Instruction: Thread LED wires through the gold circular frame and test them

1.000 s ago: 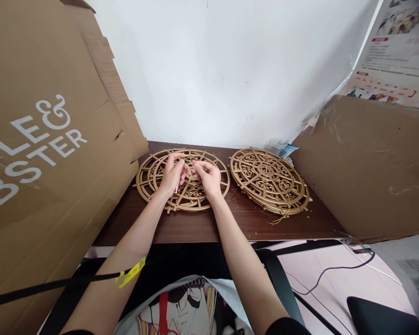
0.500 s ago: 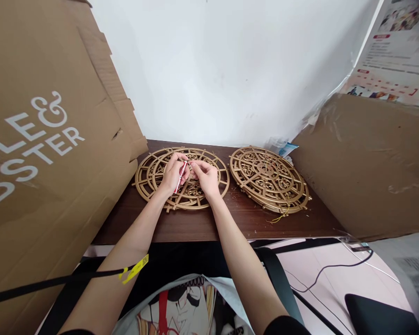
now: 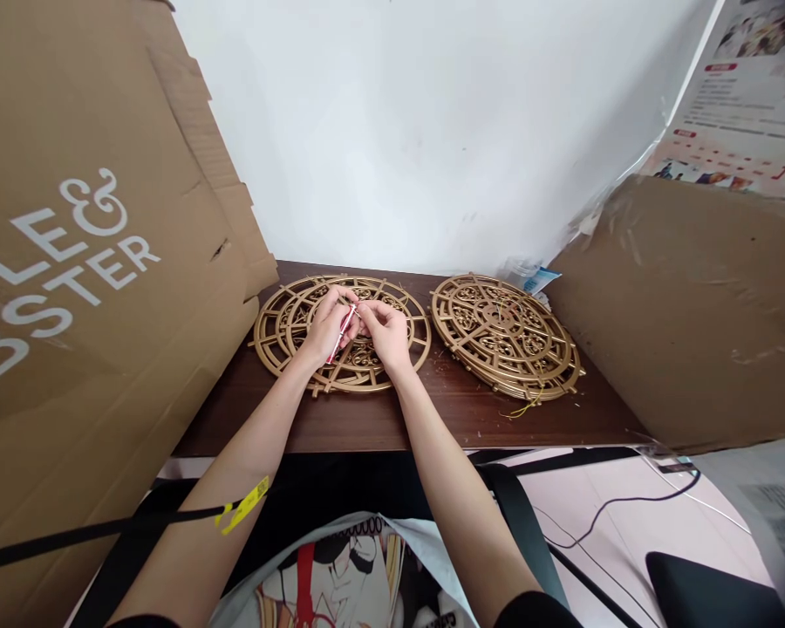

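Note:
My left hand [image 3: 327, 330] is closed around a slim red-and-silver tool [image 3: 342, 335] whose exact kind I cannot make out. It slants up towards my right hand [image 3: 385, 330]. The right thumb and fingers are pinched together close by the tool's upper end; whatever they hold is too small to name. Both hands are over a gold-coloured round openwork panel [image 3: 276, 356] lying flat on the dark wooden table. Part of the panel's middle is hidden under my hands.
A stack of similar gold round panels [image 3: 505, 336] lies to the right, a yellow tie [image 3: 524, 408] at its front edge. Large cardboard boxes [image 3: 118, 288] flank the table [image 3: 359, 427], and a white wall [image 3: 419, 131] rises behind. A black strap [image 3: 105, 529] crosses my left forearm.
The tool in my left hand has tilted slightly, its upper end shifting a little right towards my right fingers. Both hands otherwise stay in the same place.

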Motion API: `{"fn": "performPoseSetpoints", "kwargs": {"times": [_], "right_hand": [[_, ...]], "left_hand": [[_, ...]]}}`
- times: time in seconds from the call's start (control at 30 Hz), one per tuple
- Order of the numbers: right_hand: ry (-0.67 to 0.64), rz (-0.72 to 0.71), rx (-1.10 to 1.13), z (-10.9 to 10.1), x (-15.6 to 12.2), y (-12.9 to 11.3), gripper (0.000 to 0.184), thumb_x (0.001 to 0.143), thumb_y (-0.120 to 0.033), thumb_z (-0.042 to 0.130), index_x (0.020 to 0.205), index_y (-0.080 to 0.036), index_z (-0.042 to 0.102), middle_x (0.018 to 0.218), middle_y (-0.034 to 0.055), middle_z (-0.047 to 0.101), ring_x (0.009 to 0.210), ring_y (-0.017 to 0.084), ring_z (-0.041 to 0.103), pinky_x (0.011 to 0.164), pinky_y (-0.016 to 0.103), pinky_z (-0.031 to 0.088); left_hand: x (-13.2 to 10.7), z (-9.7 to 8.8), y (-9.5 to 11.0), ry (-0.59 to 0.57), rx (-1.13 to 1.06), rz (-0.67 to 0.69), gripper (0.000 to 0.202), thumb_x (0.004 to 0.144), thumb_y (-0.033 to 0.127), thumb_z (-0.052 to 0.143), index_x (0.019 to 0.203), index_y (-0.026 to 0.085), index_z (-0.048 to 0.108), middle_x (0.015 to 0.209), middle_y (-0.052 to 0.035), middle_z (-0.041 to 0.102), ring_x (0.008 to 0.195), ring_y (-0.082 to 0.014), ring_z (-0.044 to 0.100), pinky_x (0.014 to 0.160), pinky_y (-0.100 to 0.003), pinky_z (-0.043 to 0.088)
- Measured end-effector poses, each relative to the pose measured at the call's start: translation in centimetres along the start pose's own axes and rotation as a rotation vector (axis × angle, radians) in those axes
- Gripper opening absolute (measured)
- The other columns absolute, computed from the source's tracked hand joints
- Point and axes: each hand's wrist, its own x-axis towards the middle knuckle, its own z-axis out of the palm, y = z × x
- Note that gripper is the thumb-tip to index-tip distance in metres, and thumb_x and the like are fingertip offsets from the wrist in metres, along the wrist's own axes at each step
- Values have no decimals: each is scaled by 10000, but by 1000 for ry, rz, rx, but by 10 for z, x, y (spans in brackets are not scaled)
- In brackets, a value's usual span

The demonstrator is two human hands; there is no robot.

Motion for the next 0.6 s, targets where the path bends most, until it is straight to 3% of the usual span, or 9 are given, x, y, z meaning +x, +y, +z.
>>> {"fn": "performPoseSetpoints", "kwargs": {"times": [0.6], "right_hand": [[17,15,44,1,-1,-2,298,774,-450,655,854,-174,736,635,-7,637,551,109,533,556,243,476]], "left_hand": [[0,1,2,42,-16,4,124,771,196,422,891,225,413,410,95,480,309,-98,373,327,-169,276]]}}
